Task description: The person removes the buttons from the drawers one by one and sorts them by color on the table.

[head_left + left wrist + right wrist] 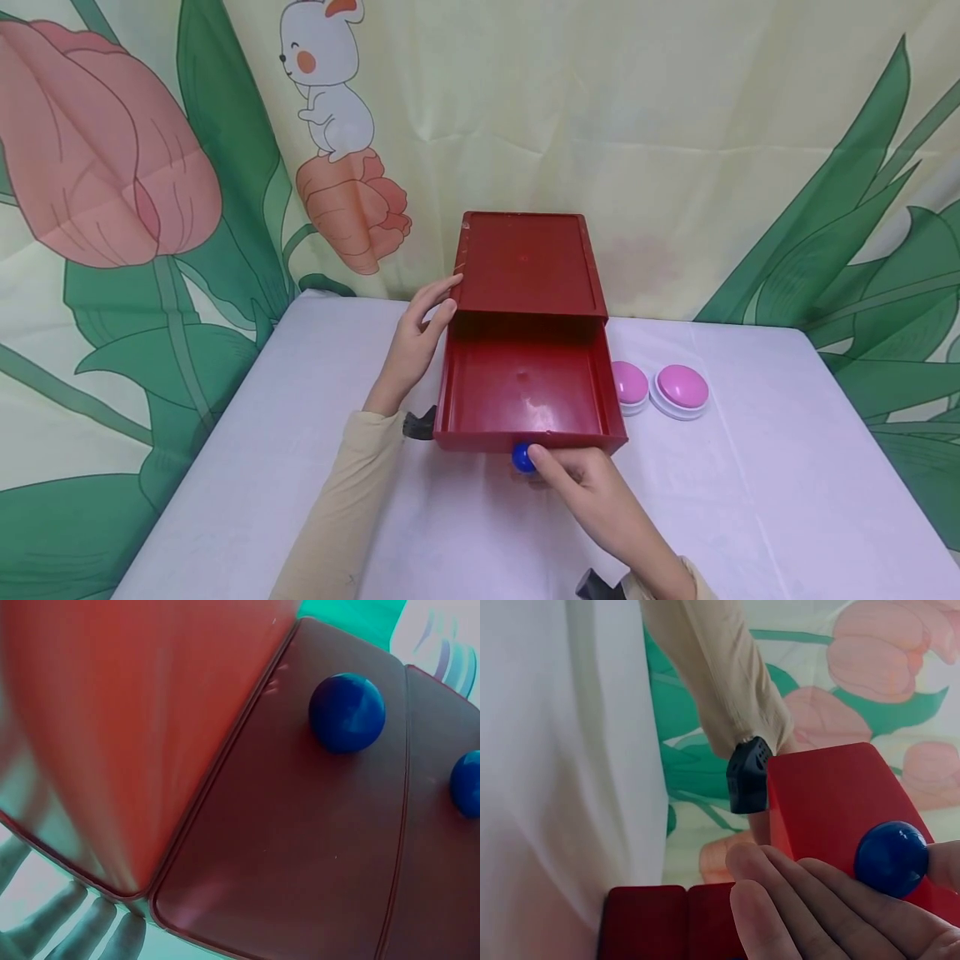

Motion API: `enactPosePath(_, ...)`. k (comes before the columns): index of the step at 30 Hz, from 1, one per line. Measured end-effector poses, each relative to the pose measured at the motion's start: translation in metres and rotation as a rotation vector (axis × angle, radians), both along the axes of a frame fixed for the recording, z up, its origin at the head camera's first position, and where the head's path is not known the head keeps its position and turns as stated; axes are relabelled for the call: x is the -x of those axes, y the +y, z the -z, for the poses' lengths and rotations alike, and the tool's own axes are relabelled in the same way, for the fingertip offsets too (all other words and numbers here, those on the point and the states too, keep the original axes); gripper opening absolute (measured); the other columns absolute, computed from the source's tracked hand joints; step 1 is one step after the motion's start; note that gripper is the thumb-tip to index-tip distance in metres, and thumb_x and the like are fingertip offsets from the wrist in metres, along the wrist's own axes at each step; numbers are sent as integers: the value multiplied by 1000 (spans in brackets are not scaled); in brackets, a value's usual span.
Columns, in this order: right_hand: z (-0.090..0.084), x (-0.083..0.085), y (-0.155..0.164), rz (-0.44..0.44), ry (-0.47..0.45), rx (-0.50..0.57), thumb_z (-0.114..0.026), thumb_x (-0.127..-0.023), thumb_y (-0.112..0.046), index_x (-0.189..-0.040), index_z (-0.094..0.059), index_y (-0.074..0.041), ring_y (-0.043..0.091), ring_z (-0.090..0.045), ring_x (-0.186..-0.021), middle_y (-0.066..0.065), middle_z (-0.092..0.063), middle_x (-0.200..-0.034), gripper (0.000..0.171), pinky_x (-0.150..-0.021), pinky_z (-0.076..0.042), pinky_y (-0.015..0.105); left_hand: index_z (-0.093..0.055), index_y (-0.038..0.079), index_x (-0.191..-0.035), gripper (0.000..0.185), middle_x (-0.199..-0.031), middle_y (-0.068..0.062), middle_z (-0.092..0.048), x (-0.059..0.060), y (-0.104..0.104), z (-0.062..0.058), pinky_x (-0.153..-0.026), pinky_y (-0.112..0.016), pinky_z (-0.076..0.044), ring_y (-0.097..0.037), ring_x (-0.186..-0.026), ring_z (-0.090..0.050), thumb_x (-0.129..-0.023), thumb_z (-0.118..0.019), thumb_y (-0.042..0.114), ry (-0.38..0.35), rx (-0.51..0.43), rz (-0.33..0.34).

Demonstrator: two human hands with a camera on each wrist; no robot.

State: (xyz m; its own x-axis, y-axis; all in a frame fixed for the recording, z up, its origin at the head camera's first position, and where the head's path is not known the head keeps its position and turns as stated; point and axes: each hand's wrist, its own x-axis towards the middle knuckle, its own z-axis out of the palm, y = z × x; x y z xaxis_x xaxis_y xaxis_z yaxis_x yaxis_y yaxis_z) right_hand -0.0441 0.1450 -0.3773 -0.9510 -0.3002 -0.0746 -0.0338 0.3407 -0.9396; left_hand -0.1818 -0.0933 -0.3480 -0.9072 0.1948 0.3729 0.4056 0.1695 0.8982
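Note:
A red drawer box (522,262) stands on the white table, with its top drawer (491,387) pulled out and nothing inside it. My right hand (596,492) pinches the blue round knob (522,458) on the drawer's front. In the right wrist view the thumb touches that knob (892,859) from one side and the fingers (780,900) lie along the other. Against the box's left side rests my left hand (412,348), its fingers extended. Two more blue knobs sit on dark red drawer fronts (285,847) in the left wrist view.
Two pink round buttons on white bases, one nearer (630,383) and one farther right (682,387), lie right of the box. A printed curtain (637,125) hangs behind the white table (787,467). Dark straps are on both wrists.

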Motion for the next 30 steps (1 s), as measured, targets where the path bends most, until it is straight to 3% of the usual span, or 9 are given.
enactPosePath(24,-3,22,3,-32,63,-4,-53,-103,-35,-111,-75,-3,11,-74,-85,9,-76,-101,40,-80,-59,29,-47,7,-147,44,-150,-13,-43,-2,1,-2,-105,-53,-45,-29,-133,-45,-104,-48,17,1,-3,-11)
enactPosePath(30,-3,30,5,-49,66,14,-52,-103,-35,-112,-74,-1,13,-74,-87,16,-75,-104,42,-83,-58,29,-48,9,-147,44,-151,-12,-42,-2,1,0,-105,-52,-45,-28,-134,-44,-104,-48,18,-6,-6,-12)
